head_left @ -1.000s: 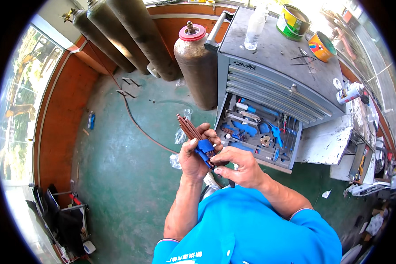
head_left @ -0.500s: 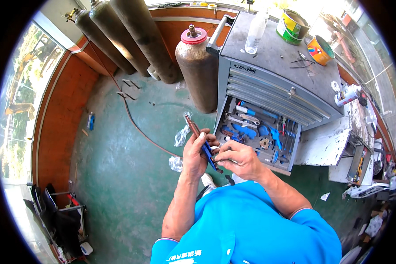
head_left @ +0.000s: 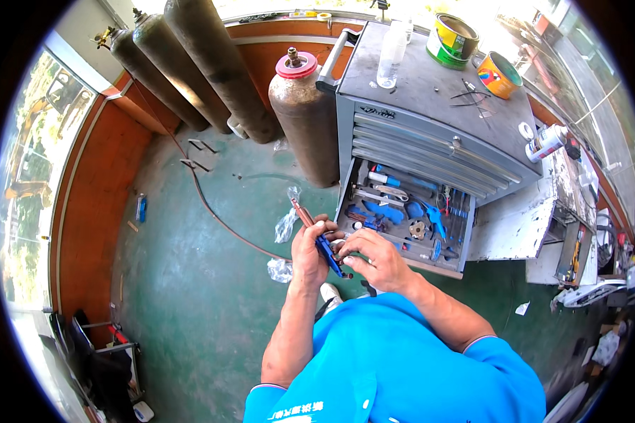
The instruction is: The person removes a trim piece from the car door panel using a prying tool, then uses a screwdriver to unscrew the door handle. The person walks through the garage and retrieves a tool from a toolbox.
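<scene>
My left hand (head_left: 309, 252) is wrapped round a slim tool with a blue body (head_left: 326, 251) and a copper-brown shaft pointing up and to the left; its exact kind I cannot make out. My right hand (head_left: 375, 259) is closed in a pinch at the tool's lower end, beside a small dark end piece. What the right fingertips grip there is too small to name. Just beyond my hands, an open drawer (head_left: 466, 233) of the grey tool cabinet (head_left: 402, 130) holds pliers, blue-handled tools and a round metal part.
Gas cylinders (head_left: 307, 120) stand at the back. A brown hose (head_left: 203, 199) crosses the green floor and passes behind my left forearm. Clear plastic wrapping (head_left: 281, 270) lies nearby. On the cabinet are a plastic bottle (head_left: 390, 63) and two cans (head_left: 499, 77). A white panel (head_left: 508, 229) stands right.
The view has shifted slightly, so the cabinet and cylinders sit a little further left. Both hands stay on the tool, with the right fingers slightly moved at its lower end.
</scene>
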The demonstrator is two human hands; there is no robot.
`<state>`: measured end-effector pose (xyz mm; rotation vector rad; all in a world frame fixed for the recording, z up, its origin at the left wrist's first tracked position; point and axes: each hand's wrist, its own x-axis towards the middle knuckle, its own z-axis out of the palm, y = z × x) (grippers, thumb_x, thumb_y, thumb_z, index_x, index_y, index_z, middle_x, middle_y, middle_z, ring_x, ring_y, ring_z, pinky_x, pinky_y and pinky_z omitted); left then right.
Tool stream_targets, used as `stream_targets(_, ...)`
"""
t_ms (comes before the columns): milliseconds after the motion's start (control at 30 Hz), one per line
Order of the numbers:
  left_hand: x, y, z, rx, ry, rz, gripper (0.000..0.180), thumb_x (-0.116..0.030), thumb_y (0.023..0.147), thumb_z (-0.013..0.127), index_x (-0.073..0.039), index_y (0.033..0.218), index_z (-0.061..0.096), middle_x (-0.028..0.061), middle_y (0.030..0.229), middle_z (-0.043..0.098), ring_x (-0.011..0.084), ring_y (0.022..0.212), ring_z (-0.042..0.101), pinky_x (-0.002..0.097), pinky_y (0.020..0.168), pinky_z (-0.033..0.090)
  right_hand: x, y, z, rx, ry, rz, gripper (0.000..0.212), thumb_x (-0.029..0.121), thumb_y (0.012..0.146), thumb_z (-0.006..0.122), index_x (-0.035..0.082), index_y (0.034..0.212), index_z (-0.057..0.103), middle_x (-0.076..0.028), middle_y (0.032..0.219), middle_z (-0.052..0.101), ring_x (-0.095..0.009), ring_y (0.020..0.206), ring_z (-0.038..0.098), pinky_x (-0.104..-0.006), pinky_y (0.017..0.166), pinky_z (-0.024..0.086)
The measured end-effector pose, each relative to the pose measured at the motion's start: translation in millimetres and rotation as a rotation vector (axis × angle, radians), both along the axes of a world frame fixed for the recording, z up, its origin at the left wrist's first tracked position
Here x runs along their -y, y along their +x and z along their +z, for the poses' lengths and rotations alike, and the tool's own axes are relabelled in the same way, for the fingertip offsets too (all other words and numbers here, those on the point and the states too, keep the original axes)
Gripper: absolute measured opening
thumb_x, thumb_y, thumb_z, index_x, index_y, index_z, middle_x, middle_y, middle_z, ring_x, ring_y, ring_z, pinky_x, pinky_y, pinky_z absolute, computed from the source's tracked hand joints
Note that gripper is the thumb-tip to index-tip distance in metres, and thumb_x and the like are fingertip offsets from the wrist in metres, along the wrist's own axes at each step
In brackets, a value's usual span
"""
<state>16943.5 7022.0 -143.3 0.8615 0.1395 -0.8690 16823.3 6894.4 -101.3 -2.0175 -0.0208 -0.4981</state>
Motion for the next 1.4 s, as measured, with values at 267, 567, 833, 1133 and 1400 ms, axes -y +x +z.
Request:
stream_targets(267,1.3,-5.2,5.0,-0.055,-0.373,-0.101,0.056,-0.024,0.085,0.059,0.002,0.133,0.046,0.0181,0.119,0.060,0.0343,0.114,0.060,0.0515,0.099,0.049,-2.5,-12.3,-5.2,-0.089,0.293,-0.015,0.019,0.004,0.082,0.068,0.001,0.101,0.065,-0.014,0.099,0.063,-0.028,0.091,0.064,-0.0360,0.080,0.052)
stream_targets(567,6.9,-6.9,0.6,0.077,-0.216,0.033,0.041,-0.026,0.094,0.059,-0.003,0.126,0.048,0.0143,0.113,0.061,0.0307,0.111,0.062,0.0503,0.096,0.052,-14.4,-8.6,11.2,0.051,-0.209,-0.145,0.020,0.006,0.071,0.078,0.004,0.089,0.069,-0.008,0.083,0.065,-0.027,0.073,0.064,-0.0373,0.064,0.053)
stream_targets(833,-1.1,1.6,14.2,-0.007,-0.403,0.061,0.054,-0.026,0.085,0.061,-0.001,0.131,0.047,0.0185,0.121,0.060,0.0370,0.116,0.059,0.0566,0.103,0.046,1.9,-9.9,-0.6,-0.101,0.157,-0.259,0.013,0.000,0.080,0.071,-0.003,0.091,0.067,-0.014,0.086,0.067,-0.024,0.079,0.067,-0.0331,0.069,0.053)
stream_targets(1133,3.4,-3.4,6.8,0.094,-0.303,-0.008,0.046,-0.029,0.095,0.056,0.000,0.129,0.047,0.0184,0.118,0.061,0.0358,0.113,0.061,0.0491,0.094,0.053,6.7,6.2,14.3,0.006,-0.258,0.076,0.022,0.009,0.072,0.077,0.007,0.092,0.068,-0.005,0.087,0.062,-0.025,0.081,0.063,-0.0379,0.068,0.053)
stream_targets(1400,7.4,-7.0,-6.6,0.030,-0.109,0.042,0.049,-0.033,0.097,0.059,0.002,0.128,0.043,0.0153,0.107,0.061,0.0302,0.097,0.067,0.0389,0.074,0.058,21.8,0.8,12.8,-0.156,-0.216,0.244,0.012,0.011,0.078,0.071,0.006,0.087,0.066,-0.009,0.086,0.062,-0.030,0.083,0.064,-0.0418,0.068,0.053)
